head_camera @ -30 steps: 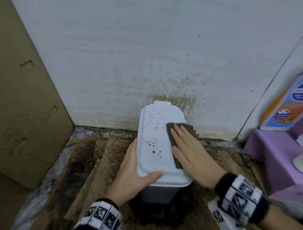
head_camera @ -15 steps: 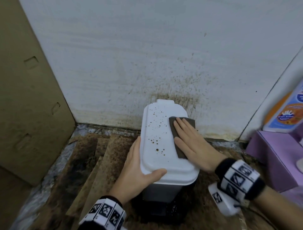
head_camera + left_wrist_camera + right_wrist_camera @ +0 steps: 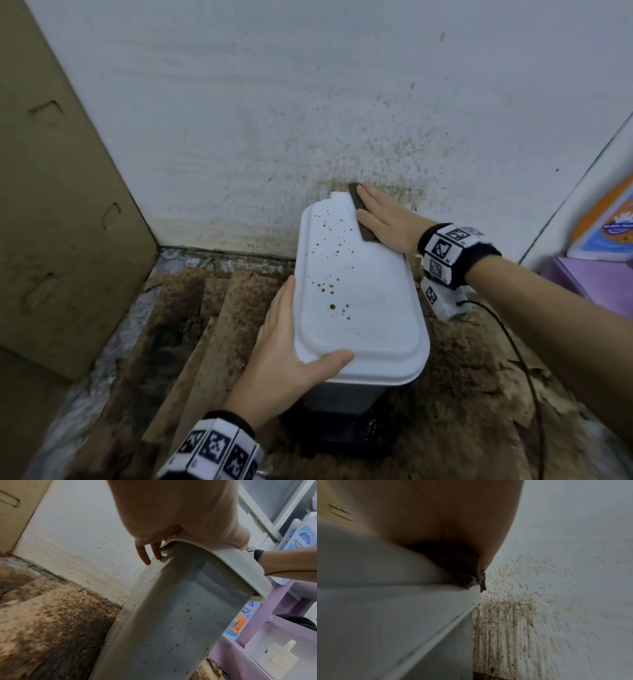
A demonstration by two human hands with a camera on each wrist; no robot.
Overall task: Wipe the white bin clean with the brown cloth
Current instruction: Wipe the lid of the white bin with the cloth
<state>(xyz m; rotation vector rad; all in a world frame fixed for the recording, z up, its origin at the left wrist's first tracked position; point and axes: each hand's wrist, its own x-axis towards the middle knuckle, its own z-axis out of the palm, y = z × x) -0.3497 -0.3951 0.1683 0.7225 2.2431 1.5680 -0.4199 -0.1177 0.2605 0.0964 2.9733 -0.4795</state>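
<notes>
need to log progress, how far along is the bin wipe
Early on. Done: the lid's right strip looks free of spots. In hand: the right hand presses the brown cloth flat at the lid's far right corner, while the left hand grips the near left edge of the white bin. Left: brown spots across the lid's left and middle, plus specks on the grey side.

The white bin point(image 3: 359, 301), lid shut and speckled brown, stands upright between my hands. The brown cloth point(image 3: 362, 219) lies flat under my right fingers point(image 3: 371, 202) at its far corner.
</notes>
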